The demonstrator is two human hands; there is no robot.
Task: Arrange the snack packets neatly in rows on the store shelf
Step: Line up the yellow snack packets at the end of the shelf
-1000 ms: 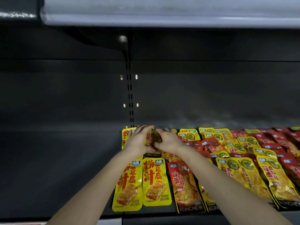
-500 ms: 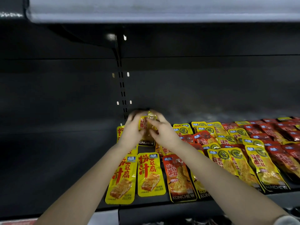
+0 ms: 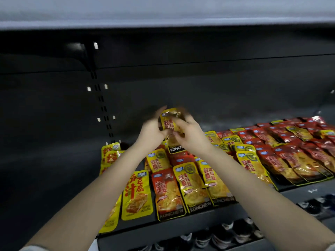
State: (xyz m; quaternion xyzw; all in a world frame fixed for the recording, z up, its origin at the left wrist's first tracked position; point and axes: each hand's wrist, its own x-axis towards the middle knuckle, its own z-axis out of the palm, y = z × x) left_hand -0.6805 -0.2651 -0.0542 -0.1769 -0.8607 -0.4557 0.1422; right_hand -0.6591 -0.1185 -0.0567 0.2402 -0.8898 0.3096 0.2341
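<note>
Both my hands hold a yellow snack packet [image 3: 169, 122] upright above the dark shelf [image 3: 54, 169]. My left hand [image 3: 151, 130] grips its left edge and my right hand [image 3: 188, 133] pinches its right side; the packet's lower end with white lettering hangs below my fingers. Beneath them lie rows of packets: yellow tofu packets [image 3: 136, 194] at the left, an orange-red packet [image 3: 167, 192] and yellow packets [image 3: 192, 187] in the middle, red packets [image 3: 290, 147] to the right. The hands are motion-blurred.
The shelf's left part [image 3: 45, 178] is bare dark metal. A slotted upright [image 3: 101, 105] runs down the back panel. An upper shelf's pale edge [image 3: 163, 13] hangs overhead. Below the shelf front edge [image 3: 181, 227], dark packaged goods [image 3: 226, 234] sit on a lower level.
My two hands lifted one yellow packet off the pile at the back and raised it upright. The view shifted, so the shelf contents now sit further right and closer.
</note>
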